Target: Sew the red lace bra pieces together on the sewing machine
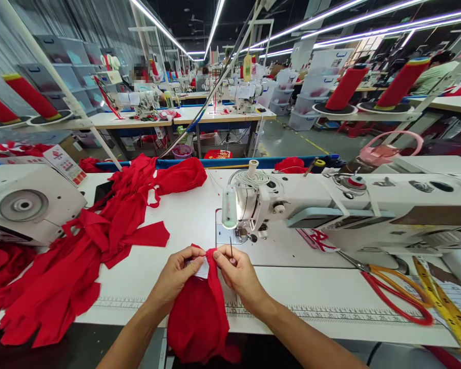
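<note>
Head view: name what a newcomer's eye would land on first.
The left hand and right hand pinch a red garment with a white label at the near edge of the table. A heap of red cloth sprawls to their left; a white sewing machine stands just behind, red-handled scissors lie at right.

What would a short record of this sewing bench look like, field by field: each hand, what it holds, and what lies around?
place: long white sewing table in a workshop
left hand: pinches a small white label against a red fabric piece
right hand: pinches the top of the same piece
ahead: white sewing machine
to the left: pile of red fabric cuttings
to the right: scissors with red and orange handles, yellow measuring tape
</note>
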A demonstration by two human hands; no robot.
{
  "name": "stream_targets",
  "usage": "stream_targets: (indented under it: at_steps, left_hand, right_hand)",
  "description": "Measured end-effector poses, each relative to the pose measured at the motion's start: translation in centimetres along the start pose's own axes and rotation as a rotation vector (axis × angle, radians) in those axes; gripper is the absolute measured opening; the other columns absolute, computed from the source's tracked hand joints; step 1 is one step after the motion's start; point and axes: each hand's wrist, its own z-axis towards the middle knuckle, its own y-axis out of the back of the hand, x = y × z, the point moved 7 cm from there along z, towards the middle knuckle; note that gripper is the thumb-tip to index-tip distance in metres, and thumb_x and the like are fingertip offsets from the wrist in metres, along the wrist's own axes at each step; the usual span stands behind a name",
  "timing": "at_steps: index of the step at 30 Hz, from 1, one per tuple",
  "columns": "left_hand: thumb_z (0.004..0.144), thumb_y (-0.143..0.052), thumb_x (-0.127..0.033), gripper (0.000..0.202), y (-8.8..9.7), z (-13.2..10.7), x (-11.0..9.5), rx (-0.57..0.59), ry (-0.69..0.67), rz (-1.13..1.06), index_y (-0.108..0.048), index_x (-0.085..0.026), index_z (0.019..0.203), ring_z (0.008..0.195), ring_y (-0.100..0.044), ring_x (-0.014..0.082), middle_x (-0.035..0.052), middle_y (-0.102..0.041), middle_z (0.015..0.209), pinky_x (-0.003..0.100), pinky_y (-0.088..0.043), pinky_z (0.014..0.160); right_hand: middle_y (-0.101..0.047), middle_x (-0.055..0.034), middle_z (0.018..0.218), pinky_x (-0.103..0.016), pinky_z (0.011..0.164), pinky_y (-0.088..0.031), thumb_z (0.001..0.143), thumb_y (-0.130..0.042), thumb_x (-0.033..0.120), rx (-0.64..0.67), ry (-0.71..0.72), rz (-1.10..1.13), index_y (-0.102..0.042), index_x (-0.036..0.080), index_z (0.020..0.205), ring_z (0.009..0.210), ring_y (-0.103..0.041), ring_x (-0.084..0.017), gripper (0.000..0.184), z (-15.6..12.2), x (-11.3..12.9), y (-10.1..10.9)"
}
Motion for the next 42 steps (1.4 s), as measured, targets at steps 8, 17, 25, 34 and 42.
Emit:
stream_targets:
  at_steps: [8,17,25,34,42]
  left_hand:
    - [0.081,-0.077,-0.049,0.033,-0.4,-0.2,1.0,0.032,0.050,-0.167,-0.074,-0.019,0.093,0.087,-0.053,0.0203,0.0045,-0.063,0.088,0.025,-0.041,0.076]
    - [0.079,-0.077,-0.052,0.039,0.2,-0.4,2.0,-0.002,0.093,-0.192,-0.074,-0.019,0.100,0.089,-0.056,0.0228,0.0053,-0.064,0.090,0.027,-0.043,0.077]
    - [0.080,-0.072,-0.056,0.041,0.5,-0.5,0.8,-0.020,0.015,0.019,-0.073,-0.020,0.102,0.097,-0.056,0.0252,0.0071,-0.066,0.103,0.028,-0.043,0.081]
    - [0.075,-0.075,-0.056,0.040,0.9,-0.7,0.3,0.008,0.089,0.056,-0.066,-0.019,0.085,0.070,-0.049,0.0177,0.0022,-0.058,0.080,0.023,-0.034,0.058]
    - [0.069,-0.079,-0.048,0.038,1.3,-0.6,0.9,0.034,0.116,0.101,-0.068,-0.018,0.089,0.077,-0.054,0.0189,0.0031,-0.062,0.086,0.024,-0.040,0.066]
  right_hand:
    - [-0.034,0.0089,0.054,-0.024,0.044,-0.016,0.083,-0.065,0.059,0.004,0.026,-0.105,-0.054,0.020,0.072,0.047,-0.025,-0.007,0.042,-0.3,0.3,0.2]
    - [-0.041,0.0054,0.061,-0.024,0.050,-0.026,0.085,-0.061,0.051,-0.008,0.121,-0.201,-0.054,0.020,0.070,0.055,-0.031,-0.009,0.036,-0.2,0.5,0.2]
    - [-0.038,0.0066,0.060,-0.024,0.050,-0.025,0.084,-0.061,0.047,-0.060,0.098,-0.209,-0.051,0.020,0.070,0.055,-0.030,-0.009,0.032,-0.2,0.2,0.7]
    - [-0.034,0.0084,0.056,-0.024,0.045,-0.021,0.081,-0.066,0.055,-0.077,0.040,-0.137,-0.051,0.021,0.070,0.049,-0.026,-0.008,0.038,0.0,-0.3,1.1]
    - [-0.030,0.0104,0.055,-0.024,0.045,-0.019,0.078,-0.069,0.055,-0.079,-0.017,-0.074,-0.049,0.021,0.071,0.047,-0.022,-0.007,0.040,-0.1,-0.7,1.1]
